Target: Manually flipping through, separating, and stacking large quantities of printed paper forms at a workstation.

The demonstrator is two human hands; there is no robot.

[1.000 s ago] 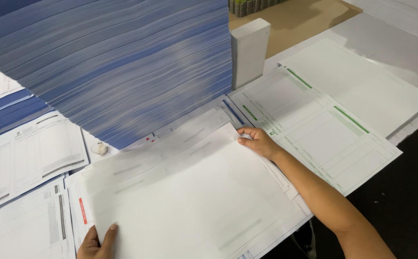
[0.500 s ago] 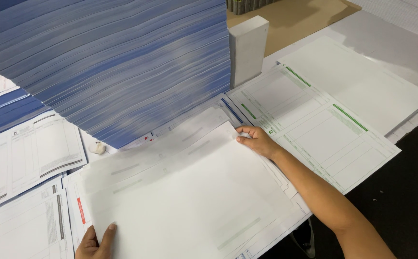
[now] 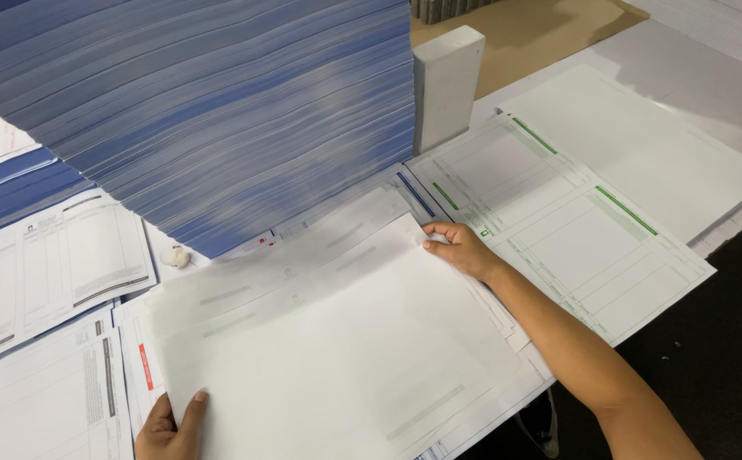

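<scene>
Paper-strewn table [image 3: 729,119], hands [image 3: 460,249] on smooth sheet [image 3: 337,358]

Pale tabletop [image 3: 686,94], covered with paper: tall blue-edged stack [image 3: 209,111] at the far left, white sheets [image 3: 337,358] at the near edge, green-lined forms [image 3: 558,221] toward the right edge, white block [image 3: 446,81] upright behind.

Not much to report on our end: both hands are bare, no gloves, rings or watch showing. Our right hand [image 3: 460,249] comes with a bare forearm, no sleeve anywhere up to the frame edge. Our left hand [image 3: 169,426] only peeks in, short plain nails, wrist cut off.
</scene>
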